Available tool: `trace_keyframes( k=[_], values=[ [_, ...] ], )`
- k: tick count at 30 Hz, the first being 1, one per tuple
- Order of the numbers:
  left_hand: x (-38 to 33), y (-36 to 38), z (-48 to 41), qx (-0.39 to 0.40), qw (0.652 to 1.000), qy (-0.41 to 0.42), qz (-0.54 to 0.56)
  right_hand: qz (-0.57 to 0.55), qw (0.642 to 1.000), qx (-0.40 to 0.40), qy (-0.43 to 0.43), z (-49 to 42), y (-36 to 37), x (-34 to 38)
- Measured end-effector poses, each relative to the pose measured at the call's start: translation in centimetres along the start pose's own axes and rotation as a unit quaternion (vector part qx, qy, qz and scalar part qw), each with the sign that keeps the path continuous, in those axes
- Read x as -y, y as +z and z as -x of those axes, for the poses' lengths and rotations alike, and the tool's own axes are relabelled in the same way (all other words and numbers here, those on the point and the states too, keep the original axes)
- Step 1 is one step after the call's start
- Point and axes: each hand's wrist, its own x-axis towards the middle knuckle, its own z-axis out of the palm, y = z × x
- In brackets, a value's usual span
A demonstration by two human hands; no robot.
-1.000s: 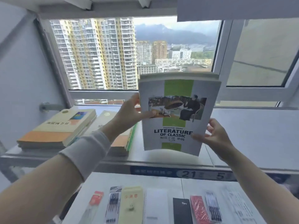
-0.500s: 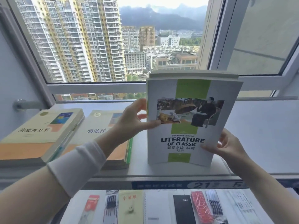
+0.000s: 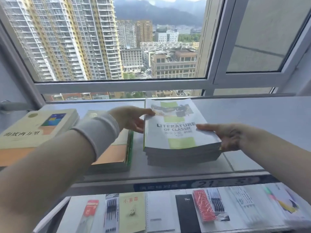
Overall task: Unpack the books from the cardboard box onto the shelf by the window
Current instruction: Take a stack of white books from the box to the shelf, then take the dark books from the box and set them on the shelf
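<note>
The left hand (image 3: 131,119), a white cuff (image 3: 99,132) at its wrist, grasps the stack of books (image 3: 178,135) at the spine edge, thumb on the top cover and fingers curled against the side. The right hand (image 3: 227,137) grips the opposite edge, thumb laid flat on the cover and fingers wrapped round the page side.

The stack is several thick paperbacks lying flat, face up. The top cover is pale grey with green blocks down the middle, a dark illustration near the top and the title "LITERATURE OF CLASSIC". It rests on the grey shelf (image 3: 252,123) directly under the window (image 3: 121,84).

Just left of it lies a cream-and-orange pile (image 3: 114,153) with green spines below, and further left another cream-and-orange pile (image 3: 33,130).

A blue label strip (image 3: 168,186) runs along the shelf's front. The lower tier (image 3: 75,207) carries pen packs (image 3: 111,214), a yellow booklet (image 3: 132,212), a black diary (image 3: 187,214) and a red pack (image 3: 203,206). Tower blocks and hills fill the glass.
</note>
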Motion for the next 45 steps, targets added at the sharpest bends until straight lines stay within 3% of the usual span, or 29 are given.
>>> trace_keyframes(
  k=[4,13,17,19,22,24,27,31,41,45],
  values=[
    [0.6,0.2,-1.4,-0.004,1.000,-0.013,0.008,0.029,0.999,-0.041,0.017,-0.9,0.1,-1.2],
    [0.8,0.2,-1.9,-0.012,1.000,-0.005,-0.016,0.084,0.988,-0.125,-0.037,0.5,0.6,-1.4],
    [0.8,0.9,-1.1,-0.070,0.991,0.041,-0.106,0.144,0.970,-0.181,-0.073,1.1,0.9,-1.5],
    [0.5,1.8,-0.2,-0.158,0.945,0.089,-0.271,0.179,0.961,-0.186,-0.097,1.4,0.7,-1.6],
    [-1.2,4.1,1.0,-0.283,0.818,0.226,-0.446,0.270,0.908,-0.273,-0.169,2.6,-1.2,-1.2],
    [-2.8,6.9,1.3,-0.281,0.750,0.333,-0.498,0.360,0.841,-0.356,-0.192,4.1,-3.4,-1.2],
    [-4.5,13.8,2.0,-0.225,0.671,0.391,-0.588,0.477,0.747,-0.442,-0.136,7.5,-7.7,-3.1],
    [-3.9,25.0,3.6,-0.171,0.585,0.434,-0.663,0.566,0.674,-0.471,-0.059,13.5,-13.3,-8.3],
    [6.0,62.0,16.4,0.000,0.526,0.540,-0.657,0.504,0.650,-0.550,0.145,37.7,-31.3,-34.0],
    [11.4,76.1,22.6,0.070,0.469,0.575,-0.666,0.445,0.655,-0.566,0.229,47.8,-36.7,-44.5]
  ],
)
